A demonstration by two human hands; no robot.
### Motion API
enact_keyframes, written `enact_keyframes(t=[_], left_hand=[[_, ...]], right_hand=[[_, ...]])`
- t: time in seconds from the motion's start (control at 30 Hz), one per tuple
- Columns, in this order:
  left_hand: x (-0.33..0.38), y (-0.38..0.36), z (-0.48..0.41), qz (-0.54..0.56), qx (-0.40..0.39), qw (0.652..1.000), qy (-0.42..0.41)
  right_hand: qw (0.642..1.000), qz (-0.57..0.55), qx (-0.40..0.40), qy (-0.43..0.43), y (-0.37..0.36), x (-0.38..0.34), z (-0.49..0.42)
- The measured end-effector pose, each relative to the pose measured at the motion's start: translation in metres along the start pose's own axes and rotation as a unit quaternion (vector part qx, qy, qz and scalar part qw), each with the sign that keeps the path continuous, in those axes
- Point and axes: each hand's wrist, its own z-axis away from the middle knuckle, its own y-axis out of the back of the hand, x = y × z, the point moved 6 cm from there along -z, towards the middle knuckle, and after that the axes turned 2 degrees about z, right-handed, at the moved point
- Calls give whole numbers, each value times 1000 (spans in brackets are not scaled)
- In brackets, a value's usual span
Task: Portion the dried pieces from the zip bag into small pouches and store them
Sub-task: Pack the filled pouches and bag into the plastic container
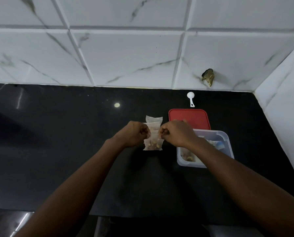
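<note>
Though lidless, tub (pixel 227 136) beside pouch (pixel 152 145)

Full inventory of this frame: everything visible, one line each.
held pouch: 1, clear with tan pieces inside, centre, in front of the counter
other pouches: at least 2, clear, overlapping just behind the held pouch
container: 1, clear plastic, open, right of the pouches; contents partly hidden by the right arm
lid: 1, red, flat on the counter behind the container
scoop: 1, white, by the wall behind the lid
countertop: 1, glossy black
wall tiles: several, white with grey veins, behind and to the right
brown patch: 1, on a tile above the scoop; cannot tell what it is
left hand: pinches the held pouch's top left
right hand: pinches its top right
</note>
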Motion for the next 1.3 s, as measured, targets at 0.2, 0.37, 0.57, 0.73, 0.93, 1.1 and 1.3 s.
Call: enact_keyframes(t=[0.2,0.37,0.57,0.73,0.93,1.1,1.3], left_hand=[[58,24,-17,-2,33,997,-76],[121,22,-34,10,42,990,-137],[176,-20,-56,32,5,985,-171],[198,-65,-69,-24,-40,979,-198],[185,-108,-77,-70,-108,982,-140],[169,-119,-82,-95,-110,985,-89],[168,-118,-87,-136,-75,986,-68]], right_hand=[[998,-31,63,-7,52,32,15],[994,-59,87,-27,88,75,44],[994,-44,71,-71,98,129,85],[996,4,19,-91,77,158,109],[995,54,-55,-70,40,161,112],[986,148,-64,-40,30,157,101],[984,176,-14,-32,26,156,90]])
